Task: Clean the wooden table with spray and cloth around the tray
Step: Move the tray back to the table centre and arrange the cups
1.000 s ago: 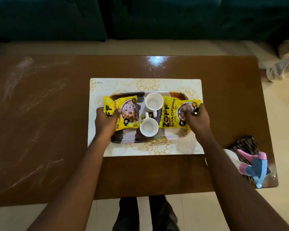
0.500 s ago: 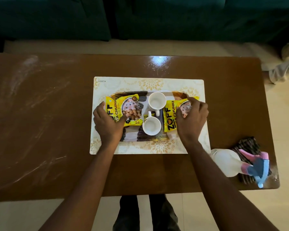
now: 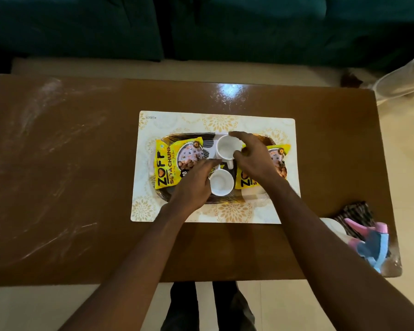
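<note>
Tray (image 3: 189,135) lies beneath left hand (image 3: 194,185), fingers relaxed, and right hand (image 3: 255,158), curled round cup (image 3: 226,148).

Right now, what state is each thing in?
far cup, upright, empty
near cup, upright, empty
left packet, flat on tray
spray bottle, lying on its side, untouched
cloth, bunched by the spray bottle
table, white smears at left
left hand, fingers straight, holding nothing
right hand, spread over far cup, grip unclear

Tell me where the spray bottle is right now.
In the head view, the spray bottle lies on its side at the table's near right corner, overlapping the checked cloth, to the right of the mat.
</note>
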